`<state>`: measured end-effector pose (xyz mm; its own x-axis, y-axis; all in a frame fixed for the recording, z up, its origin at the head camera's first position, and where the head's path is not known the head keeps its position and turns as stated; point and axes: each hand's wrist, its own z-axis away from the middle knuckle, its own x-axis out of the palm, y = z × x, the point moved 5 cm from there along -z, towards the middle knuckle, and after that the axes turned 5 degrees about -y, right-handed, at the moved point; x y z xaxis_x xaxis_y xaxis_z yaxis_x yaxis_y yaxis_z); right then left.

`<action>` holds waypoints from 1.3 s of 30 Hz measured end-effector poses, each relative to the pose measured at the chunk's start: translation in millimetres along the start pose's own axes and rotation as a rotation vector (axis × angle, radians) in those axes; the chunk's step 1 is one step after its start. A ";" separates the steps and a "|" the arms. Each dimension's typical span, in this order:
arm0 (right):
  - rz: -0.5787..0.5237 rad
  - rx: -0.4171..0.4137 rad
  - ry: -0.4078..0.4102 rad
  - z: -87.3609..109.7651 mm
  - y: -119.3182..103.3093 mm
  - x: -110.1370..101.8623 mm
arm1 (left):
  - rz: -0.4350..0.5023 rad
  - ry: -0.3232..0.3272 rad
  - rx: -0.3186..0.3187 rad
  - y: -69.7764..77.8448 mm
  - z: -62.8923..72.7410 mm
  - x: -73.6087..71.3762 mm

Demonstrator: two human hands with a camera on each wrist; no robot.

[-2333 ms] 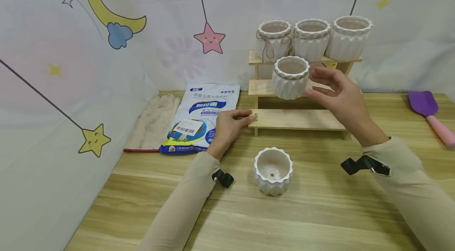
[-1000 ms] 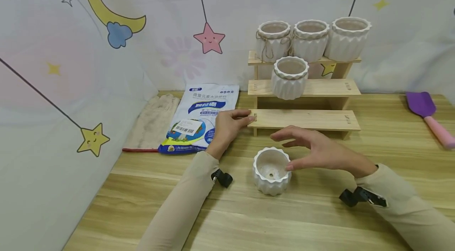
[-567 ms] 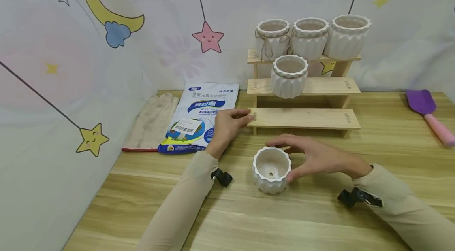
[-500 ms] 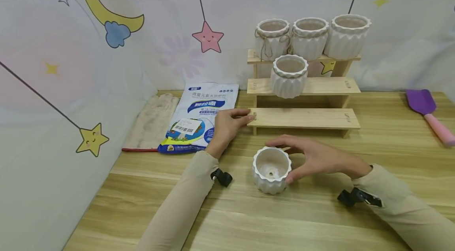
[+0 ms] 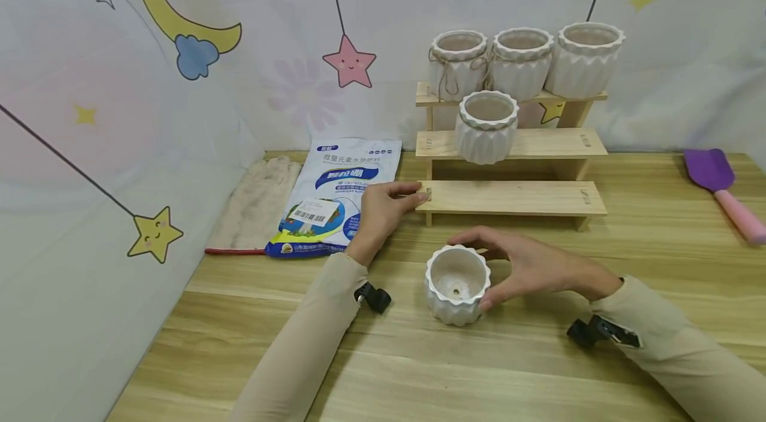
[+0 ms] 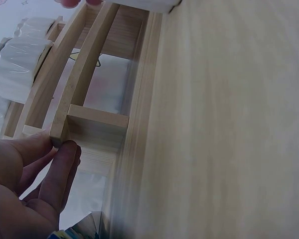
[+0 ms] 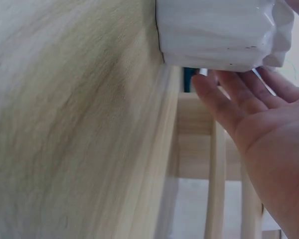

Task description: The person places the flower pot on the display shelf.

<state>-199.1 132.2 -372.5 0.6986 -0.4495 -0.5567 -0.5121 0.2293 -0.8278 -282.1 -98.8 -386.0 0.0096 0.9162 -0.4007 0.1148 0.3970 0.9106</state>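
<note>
A white ceramic flower pot (image 5: 457, 312) with a scalloped rim and a hole in its bottom stands upright on the wooden table. My right hand (image 5: 529, 264) holds it from the right, thumb at the near side and fingers at the far side. In the right wrist view those fingers lie behind the pot (image 7: 214, 32). My left hand (image 5: 383, 212) pinches the left end of the lowest board of a three-step wooden stand (image 5: 509, 197). The left wrist view shows finger and thumb on that board's corner (image 6: 60, 129).
One twine-tied pot (image 5: 487, 136) sits on the middle step; three more pots (image 5: 523, 73) line the top step. A fertilizer bag (image 5: 335, 196) and a stained cloth (image 5: 254, 206) lie left of the stand. A purple shovel (image 5: 709, 169) with a pink handle lies far right.
My right hand has come down from beside the pot on the middle step to the pot on the table, and its fingers have closed around it. My left hand keeps its place.
</note>
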 end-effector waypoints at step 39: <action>0.062 -0.066 0.102 0.2 -6.9 -6.6 | 0.025 -0.002 -0.011 -1.4 -0.8 0.1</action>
<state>-200.1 133.7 -363.2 0.6124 -0.5222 -0.5935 -0.5864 0.2036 -0.7841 -283.0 -99.2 -387.2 0.0141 0.9258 -0.3777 0.1036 0.3743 0.9215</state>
